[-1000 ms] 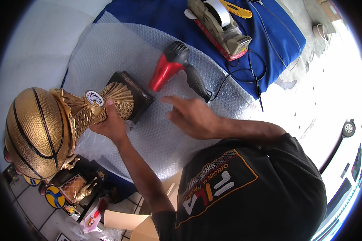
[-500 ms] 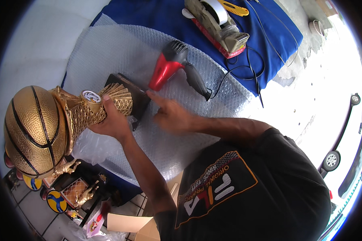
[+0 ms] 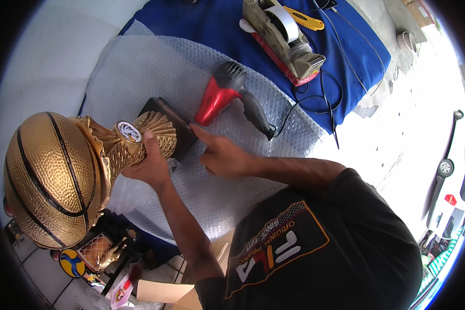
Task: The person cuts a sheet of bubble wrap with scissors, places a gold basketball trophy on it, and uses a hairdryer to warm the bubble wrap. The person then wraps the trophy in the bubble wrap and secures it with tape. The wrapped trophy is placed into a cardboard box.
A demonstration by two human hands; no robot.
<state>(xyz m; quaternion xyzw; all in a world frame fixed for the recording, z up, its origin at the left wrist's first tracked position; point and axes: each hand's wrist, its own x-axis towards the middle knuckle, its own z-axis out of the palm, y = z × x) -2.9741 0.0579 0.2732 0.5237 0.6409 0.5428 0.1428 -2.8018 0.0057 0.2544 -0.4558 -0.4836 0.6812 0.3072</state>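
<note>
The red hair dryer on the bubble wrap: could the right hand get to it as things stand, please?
Probably yes: the right hand rests at the trophy's dark base, with the red hair dryer just beyond on the bubble wrap, nothing between them.

Gold basketball trophy [image 3: 62,175] tilted on bubble wrap [image 3: 139,77].
Left hand [image 3: 149,164] grips its stem; right hand [image 3: 223,156] touches dark base [image 3: 171,121]; red hair dryer [image 3: 227,95] beside.

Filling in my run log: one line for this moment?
left hand: grips gold basketball trophy stem | right hand: touches its dark base | under: bubble wrap | near: red hair dryer
</note>
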